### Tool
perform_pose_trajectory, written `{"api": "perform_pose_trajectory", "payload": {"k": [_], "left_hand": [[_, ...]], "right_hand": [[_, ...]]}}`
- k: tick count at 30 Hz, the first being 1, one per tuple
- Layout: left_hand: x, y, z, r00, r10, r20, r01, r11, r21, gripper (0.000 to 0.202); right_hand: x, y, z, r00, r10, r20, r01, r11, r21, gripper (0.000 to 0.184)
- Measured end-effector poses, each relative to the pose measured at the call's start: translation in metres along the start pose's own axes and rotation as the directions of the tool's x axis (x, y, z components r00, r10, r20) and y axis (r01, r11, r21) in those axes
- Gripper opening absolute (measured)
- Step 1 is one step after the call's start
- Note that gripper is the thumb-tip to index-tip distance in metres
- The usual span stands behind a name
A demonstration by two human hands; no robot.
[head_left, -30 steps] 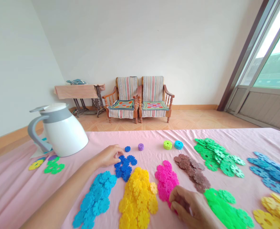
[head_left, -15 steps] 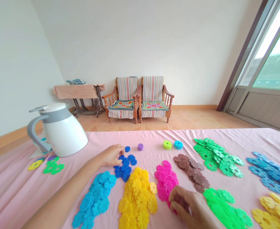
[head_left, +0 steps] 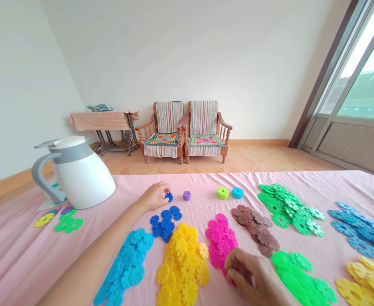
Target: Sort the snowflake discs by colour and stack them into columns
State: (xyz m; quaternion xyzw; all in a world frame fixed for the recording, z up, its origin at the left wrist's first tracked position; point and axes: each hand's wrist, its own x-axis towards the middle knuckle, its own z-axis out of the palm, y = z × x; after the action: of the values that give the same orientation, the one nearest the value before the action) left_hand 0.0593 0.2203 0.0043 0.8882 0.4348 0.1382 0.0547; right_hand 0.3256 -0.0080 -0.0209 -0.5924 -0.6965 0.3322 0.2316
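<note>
My left hand [head_left: 155, 196] reaches to the back middle of the table, fingers pinched on a dark blue notched plastic disc [head_left: 169, 197]. Just in front lies a small pile of dark blue discs [head_left: 165, 226]. My right hand [head_left: 253, 272] rests at the lower end of the magenta disc pile [head_left: 221, 238]. Its fingers are curled together; a bit of magenta shows under the fingertips, but what they grip is hidden. Between the hands spreads a yellow disc pile [head_left: 183, 263], with a light blue pile [head_left: 127, 263] beside my left forearm.
Short stacks in purple [head_left: 187, 195], lime [head_left: 223, 193] and cyan [head_left: 237, 193] stand along the back. Brown [head_left: 257, 227], green [head_left: 282, 206] and bright green [head_left: 301, 276] piles lie to the right. A white jug [head_left: 81, 178] stands at left on the pink cloth [head_left: 126, 182].
My left hand has moved from the dark blue pile up and back to the single dark blue disc spot behind it. My right hand has stayed nearly still.
</note>
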Motion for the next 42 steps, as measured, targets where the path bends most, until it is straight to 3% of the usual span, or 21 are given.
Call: {"api": "perform_pose_trajectory", "payload": {"k": [9, 16, 20, 25, 29, 42], "left_hand": [[0.005, -0.001, -0.002, 0.997, 0.018, 0.071, -0.02, 1.0, 0.017, 0.015], [0.001, 0.004, -0.007, 0.998, 0.018, 0.067, -0.018, 1.0, -0.012, 0.017], [-0.007, 0.013, -0.013, 0.997, 0.042, 0.059, -0.04, 0.998, -0.043, 0.016], [-0.022, 0.034, -0.013, 0.97, 0.17, 0.175, -0.153, 0.983, -0.104, 0.02], [-0.026, 0.047, -0.012, 0.965, 0.154, 0.214, -0.142, 0.987, -0.071, 0.019], [-0.027, 0.048, 0.0, 0.981, 0.111, 0.16, -0.096, 0.991, -0.096, 0.019]], "right_hand": [[0.0, 0.001, 0.0, 1.0, -0.01, 0.011, 0.01, 1.0, 0.002, 0.009], [-0.001, -0.004, -0.002, 1.0, -0.007, -0.014, 0.007, 1.0, 0.009, 0.009], [-0.001, -0.004, -0.002, 1.0, -0.004, -0.009, 0.004, 1.0, 0.019, 0.008], [-0.001, -0.002, 0.0, 1.0, 0.003, -0.014, -0.003, 1.0, 0.004, 0.008], [-0.001, -0.002, 0.0, 1.0, -0.003, -0.025, 0.003, 1.0, 0.0, 0.009], [-0.001, -0.003, 0.0, 1.0, -0.002, -0.019, 0.002, 1.0, -0.005, 0.009]]}}
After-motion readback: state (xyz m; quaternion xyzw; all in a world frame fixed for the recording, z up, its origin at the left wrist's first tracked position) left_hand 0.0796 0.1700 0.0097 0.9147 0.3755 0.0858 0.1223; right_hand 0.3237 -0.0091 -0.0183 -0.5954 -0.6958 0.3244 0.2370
